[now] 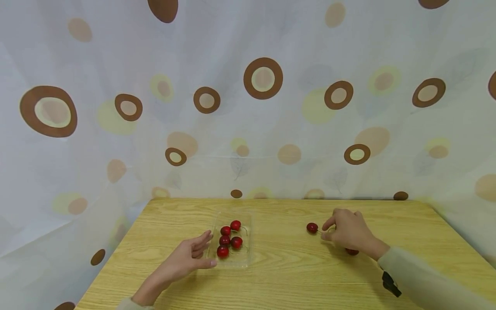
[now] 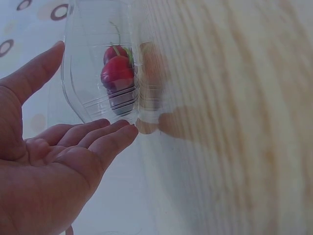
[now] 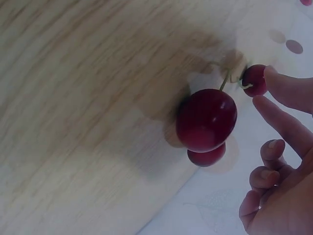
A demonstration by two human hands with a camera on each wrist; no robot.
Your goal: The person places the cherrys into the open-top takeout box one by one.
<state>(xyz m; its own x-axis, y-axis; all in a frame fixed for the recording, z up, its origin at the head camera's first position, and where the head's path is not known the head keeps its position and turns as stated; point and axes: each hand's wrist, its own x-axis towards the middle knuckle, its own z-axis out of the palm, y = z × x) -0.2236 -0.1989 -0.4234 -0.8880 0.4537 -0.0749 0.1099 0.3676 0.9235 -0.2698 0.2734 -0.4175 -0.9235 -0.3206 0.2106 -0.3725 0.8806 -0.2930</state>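
Note:
A clear plastic tray on the wooden table holds several red cherries with stems. My left hand is at the tray's left side, fingers extended and thumb spread; in the left wrist view its fingertips lie close by the tray wall. To the right, my right hand reaches over loose dark red cherries. Its thumb and index finger stand apart near the stem of one cherry. Another cherry is partly hidden beneath the hand. The right wrist view shows a near cherry overlapping another cherry.
The wooden table ends at a patterned curtain at the back, which also hangs along the sides. A stretch of table lies between the tray and the loose cherries. A dark band is on the right sleeve.

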